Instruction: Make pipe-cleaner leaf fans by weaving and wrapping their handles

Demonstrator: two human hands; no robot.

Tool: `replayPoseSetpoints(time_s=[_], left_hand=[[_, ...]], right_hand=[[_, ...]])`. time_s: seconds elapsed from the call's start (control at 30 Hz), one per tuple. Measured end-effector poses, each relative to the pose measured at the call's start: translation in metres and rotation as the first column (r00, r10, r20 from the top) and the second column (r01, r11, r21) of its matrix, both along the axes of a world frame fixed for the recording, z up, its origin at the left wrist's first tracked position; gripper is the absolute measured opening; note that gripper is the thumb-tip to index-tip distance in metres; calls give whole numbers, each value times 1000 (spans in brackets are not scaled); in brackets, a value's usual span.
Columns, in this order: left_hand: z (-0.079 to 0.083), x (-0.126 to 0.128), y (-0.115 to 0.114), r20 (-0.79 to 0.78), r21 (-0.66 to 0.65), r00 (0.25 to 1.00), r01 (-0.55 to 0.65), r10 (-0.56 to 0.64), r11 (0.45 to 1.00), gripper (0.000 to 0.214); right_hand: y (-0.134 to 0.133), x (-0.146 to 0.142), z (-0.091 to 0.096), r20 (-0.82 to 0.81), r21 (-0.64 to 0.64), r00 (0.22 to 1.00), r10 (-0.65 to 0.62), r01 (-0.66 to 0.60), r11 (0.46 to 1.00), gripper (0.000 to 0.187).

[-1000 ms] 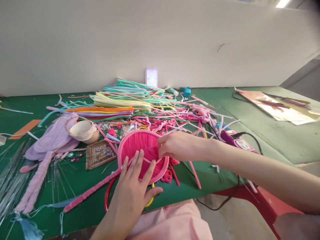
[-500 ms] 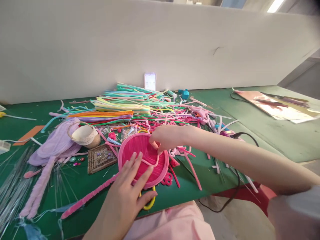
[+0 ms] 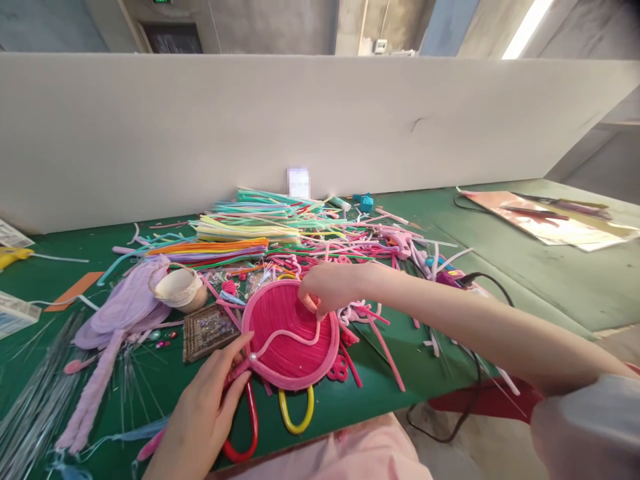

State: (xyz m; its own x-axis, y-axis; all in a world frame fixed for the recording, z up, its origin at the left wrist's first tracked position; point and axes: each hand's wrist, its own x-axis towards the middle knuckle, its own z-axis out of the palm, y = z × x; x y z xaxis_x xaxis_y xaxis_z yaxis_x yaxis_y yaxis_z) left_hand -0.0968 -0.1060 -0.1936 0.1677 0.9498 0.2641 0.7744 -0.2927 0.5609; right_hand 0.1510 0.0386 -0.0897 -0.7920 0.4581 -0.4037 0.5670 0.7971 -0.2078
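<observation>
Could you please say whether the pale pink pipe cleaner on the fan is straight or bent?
Bent: the pale pink pipe cleaner snakes across the fan to the right hand.

The green table (image 3: 425, 207) bears fuzzy stems (image 3: 250, 230), an orange card (image 3: 74, 291) and a small woven tray (image 3: 210, 331).

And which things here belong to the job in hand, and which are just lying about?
In use:
- pink disc, held at its edge by the left hand
- pale strip, running to the right hand's fingertips

Apparently lying about:
- basket
- lilac piece
- orange card
- lit screen
</observation>
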Motion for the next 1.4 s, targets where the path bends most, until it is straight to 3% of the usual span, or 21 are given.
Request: replayPoseSetpoints(time_s=[0.1,0.2,0.27,0.33,0.43,0.5,0.57,0.67,0.73,0.8,0.93,1.0,1.1,1.27,1.4], left_hand=[[0,-3,0,162,-162,967,-171,197,972,38],[1,-4,1,275,-204,909,-265,315,943,44],[5,-2,2,399,-232,840,-296,368,927,48],[12,3,1,536,-264,736,-319,414,910,51],[23,15,0,673,-282,583,-367,455,887,56],[28,23,0,716,-292,519,-383,466,876,55],[31,30,1,735,-311,493,-365,465,878,54],[35,41,2,750,-333,476,-328,460,884,54],[39,47,3,761,-338,471,-300,446,892,52],[45,53,5,784,-326,459,-268,418,907,51],[57,62,12,826,-345,399,-201,398,917,51],[59,64,17,822,-385,383,-173,422,906,45],[60,66,25,817,-390,376,-201,438,899,41],[60,63,31,813,-348,397,-254,425,902,41],[60,60,32,819,-329,398,-264,413,907,45]], right_hand=[[-6,2,0,-71,206,995,-76,89,975,27],[-10,4,-5,-305,413,935,-183,303,859,66],[-10,6,-11,-504,415,826,-252,487,768,89],[-9,6,-17,-674,305,667,-317,642,703,101],[-8,3,-20,-831,30,380,-406,760,649,102],[-7,-1,-17,-855,-196,194,-481,737,647,94],[-6,-5,-11,-788,-444,96,-608,595,670,79],[-6,-12,-1,-652,-684,142,-745,314,659,43],[-6,-18,2,-661,-688,151,-735,269,674,35],[-8,-23,2,-736,-593,140,-663,340,730,40],[-9,-30,-1,-899,-231,214,-383,512,827,39],[-10,-32,-1,-943,-92,214,-255,568,818,41],[-11,-32,0,-963,13,226,-150,592,806,39],[-18,-30,6,-906,247,423,-25,574,781,45],[-19,-28,6,-878,377,470,91,563,735,40]])
